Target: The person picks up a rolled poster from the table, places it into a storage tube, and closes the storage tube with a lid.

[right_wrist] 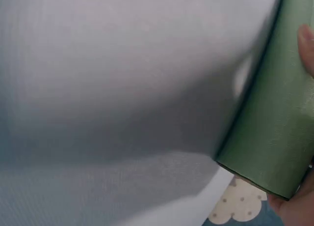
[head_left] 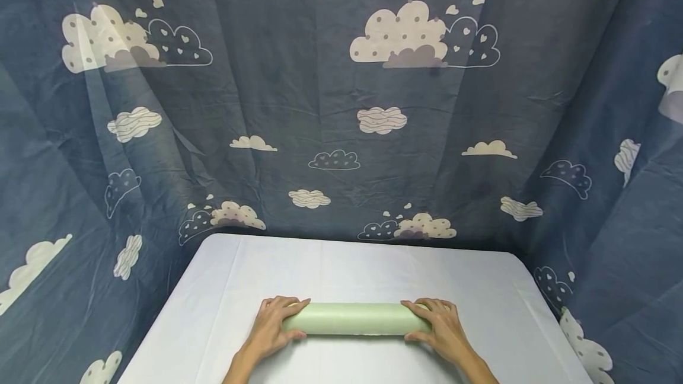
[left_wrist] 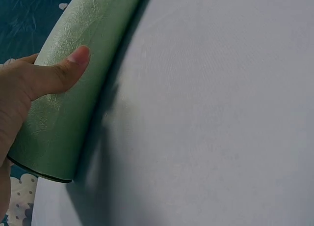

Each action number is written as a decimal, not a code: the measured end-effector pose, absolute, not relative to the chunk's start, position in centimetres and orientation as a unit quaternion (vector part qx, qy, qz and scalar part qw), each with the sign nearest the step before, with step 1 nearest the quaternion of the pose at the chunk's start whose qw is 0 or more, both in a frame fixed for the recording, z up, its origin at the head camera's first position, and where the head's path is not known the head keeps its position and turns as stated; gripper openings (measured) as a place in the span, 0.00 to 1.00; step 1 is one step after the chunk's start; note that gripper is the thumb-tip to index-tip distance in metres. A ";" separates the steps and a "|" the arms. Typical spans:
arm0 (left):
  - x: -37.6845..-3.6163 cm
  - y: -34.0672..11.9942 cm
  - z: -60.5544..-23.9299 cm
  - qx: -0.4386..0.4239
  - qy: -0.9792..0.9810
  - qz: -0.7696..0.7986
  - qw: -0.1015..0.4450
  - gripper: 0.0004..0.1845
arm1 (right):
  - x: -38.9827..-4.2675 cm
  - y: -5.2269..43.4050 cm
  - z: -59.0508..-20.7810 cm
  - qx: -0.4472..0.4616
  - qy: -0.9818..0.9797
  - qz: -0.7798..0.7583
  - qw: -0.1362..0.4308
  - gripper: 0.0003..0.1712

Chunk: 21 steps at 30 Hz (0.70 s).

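Observation:
A light green rolled-up mat (head_left: pixel 354 319) with a leathery, finely creased surface lies crosswise low in the head view. My left hand (head_left: pixel 273 326) grips its left end, thumb on the near side and fingers over the far side. At the other end my right hand (head_left: pixel 439 329) holds it the same way. In the left wrist view the thumb (left_wrist: pixel 68 73) presses the roll's side above a dark-edged end. The right wrist view catches the roll (right_wrist: pixel 274 103) at the right border, with part of the thumb on it; most of that hand is out of frame.
A white table (head_left: pixel 373 271) with rounded far corners lies under the roll. Dark blue curtains (head_left: pixel 299 93) printed with pale clouds hang behind it and along both sides. Shadows from the hands and roll fall on the tabletop.

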<state>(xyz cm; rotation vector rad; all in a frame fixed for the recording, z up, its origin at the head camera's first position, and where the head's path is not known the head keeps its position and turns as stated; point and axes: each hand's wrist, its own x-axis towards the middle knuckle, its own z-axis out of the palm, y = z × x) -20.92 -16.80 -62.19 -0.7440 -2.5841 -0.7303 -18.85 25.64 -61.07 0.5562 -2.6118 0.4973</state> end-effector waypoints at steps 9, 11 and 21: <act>-20.6 -16.1 -62.2 -0.236 -0.922 -0.274 0.142 0.40 | -18.7 25.9 -61.1 0.169 -0.952 0.201 0.158 0.44; -20.6 -16.1 -62.2 -0.236 -0.922 -0.272 0.145 0.41 | -18.7 25.9 -61.3 0.171 -0.950 0.201 0.165 0.44; -20.4 -16.6 -62.0 -0.242 -0.917 -0.282 0.147 0.50 | -18.7 26.0 -61.2 0.191 -0.944 0.187 0.192 0.51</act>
